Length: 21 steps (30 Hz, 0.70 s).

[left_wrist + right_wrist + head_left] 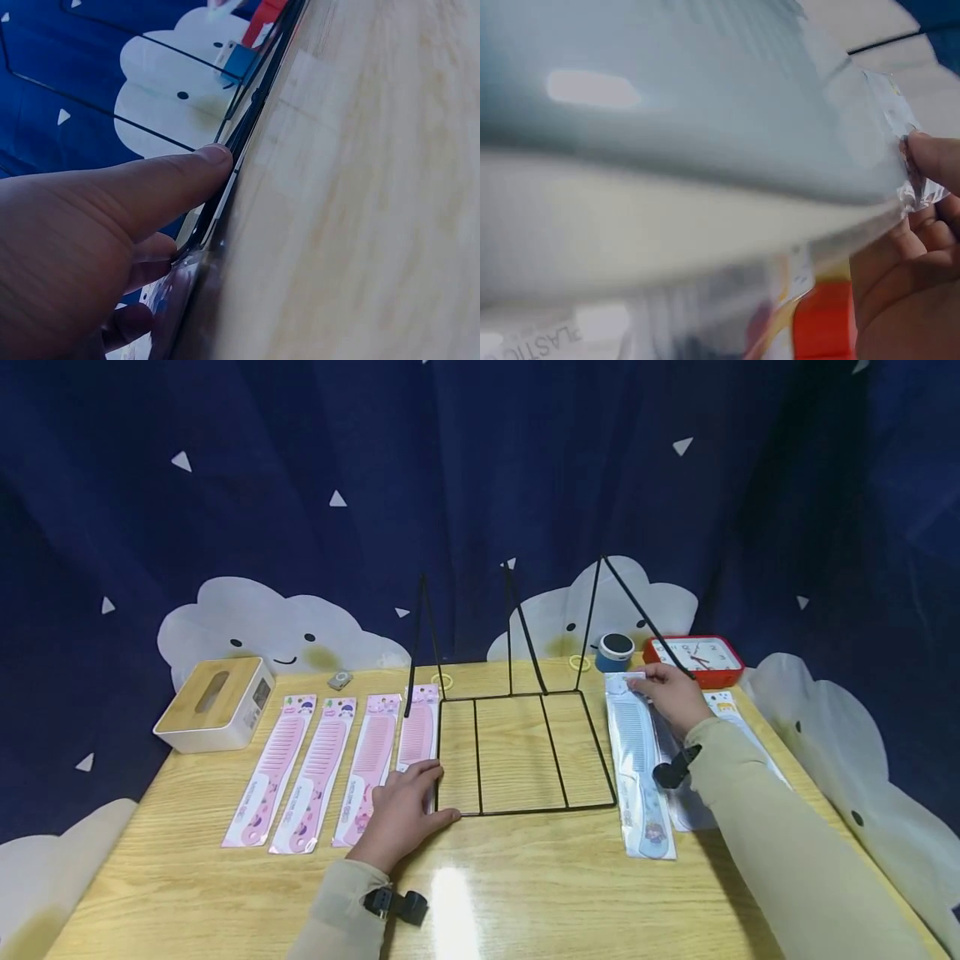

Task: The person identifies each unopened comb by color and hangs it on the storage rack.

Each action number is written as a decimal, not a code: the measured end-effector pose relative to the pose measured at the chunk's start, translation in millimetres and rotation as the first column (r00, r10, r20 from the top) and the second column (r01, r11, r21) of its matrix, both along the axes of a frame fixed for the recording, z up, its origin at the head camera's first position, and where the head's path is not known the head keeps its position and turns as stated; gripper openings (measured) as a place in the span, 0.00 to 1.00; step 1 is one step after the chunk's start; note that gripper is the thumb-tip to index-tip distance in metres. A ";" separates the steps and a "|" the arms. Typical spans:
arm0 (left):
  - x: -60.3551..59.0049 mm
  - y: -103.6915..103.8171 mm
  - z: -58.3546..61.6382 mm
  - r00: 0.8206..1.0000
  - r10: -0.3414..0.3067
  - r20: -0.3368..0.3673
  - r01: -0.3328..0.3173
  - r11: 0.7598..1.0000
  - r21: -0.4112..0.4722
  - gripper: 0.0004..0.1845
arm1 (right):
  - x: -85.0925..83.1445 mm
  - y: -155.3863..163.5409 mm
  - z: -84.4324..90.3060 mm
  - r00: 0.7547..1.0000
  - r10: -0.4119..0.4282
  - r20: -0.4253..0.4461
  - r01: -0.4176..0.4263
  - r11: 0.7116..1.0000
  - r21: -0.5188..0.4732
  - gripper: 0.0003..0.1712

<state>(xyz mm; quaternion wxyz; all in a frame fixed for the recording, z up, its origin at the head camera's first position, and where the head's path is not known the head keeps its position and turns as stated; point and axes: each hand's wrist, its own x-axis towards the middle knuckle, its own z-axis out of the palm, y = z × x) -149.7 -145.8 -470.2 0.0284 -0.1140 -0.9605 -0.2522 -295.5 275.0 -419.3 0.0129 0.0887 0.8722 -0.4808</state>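
This looks like a staged recording booth, not a lived-in room: a dark blue curtain (480, 485) printed with smiling clouds hangs close behind a wooden table (525, 893), where packaged combs (322, 768) lie in a neat row, like shop stock.

Light falls from overhead and leaves a bright glare patch on the table (450, 902) near its front edge, while the curtain (480, 468) stays dim. The head view bows at its edges (a wide lens). Both wrist views are blurred, the packet (705, 150) most.
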 end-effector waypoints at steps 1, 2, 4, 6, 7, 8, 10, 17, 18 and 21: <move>0.1 -0.1 -0.1 1.000 -0.001 0.000 0.001 1.000 0.001 0.39 | 2.9 -1.9 4.1 1.000 0.002 0.010 -0.002 1.000 -0.020 0.25; 0.1 -0.1 0.0 1.000 -0.002 0.001 0.002 1.000 0.004 0.39 | 5.6 -3.8 8.0 1.000 0.004 0.017 -0.004 0.999 -0.033 0.25; -0.1 -0.3 -0.2 1.000 -0.001 0.001 0.001 1.000 0.005 0.39 | 12.0 -8.7 16.9 1.000 0.013 0.029 -0.012 0.998 -0.058 0.26; -0.2 -0.5 -0.7 1.000 0.001 0.001 -0.001 1.000 0.003 0.39 | 18.9 -14.4 25.5 0.999 0.029 0.023 -0.027 0.997 -0.079 0.27; -0.2 -0.6 -0.7 1.000 0.001 0.001 -0.001 1.000 0.002 0.39 | 22.8 -17.3 30.1 0.999 0.042 0.019 -0.040 0.996 -0.086 0.27; -0.2 -0.7 -0.8 1.000 0.002 0.002 -0.002 1.000 0.000 0.39 | 26.5 -20.1 34.4 0.999 0.052 0.015 -0.050 0.994 -0.096 0.26; -0.2 -0.8 -0.7 1.000 0.003 0.003 -0.003 1.000 -0.002 0.39 | 34.7 -26.1 43.4 0.997 0.077 0.000 -0.077 0.991 -0.111 0.25; 0.0 -0.8 -0.8 1.000 0.000 0.005 0.000 1.000 0.006 0.38 | 68.3 -47.7 71.1 0.978 0.170 -0.125 -0.179 0.982 -0.067 0.20; 0.0 -0.7 -0.9 1.000 -0.001 0.004 0.001 1.000 0.005 0.38 | 73.0 -50.5 73.6 0.970 0.186 -0.159 -0.196 0.979 -0.051 0.19; -0.1 -0.3 -1.1 1.000 -0.002 0.001 0.002 1.000 0.006 0.38 | 85.5 -58.3 79.1 0.928 0.245 -0.280 -0.256 0.967 -0.004 0.15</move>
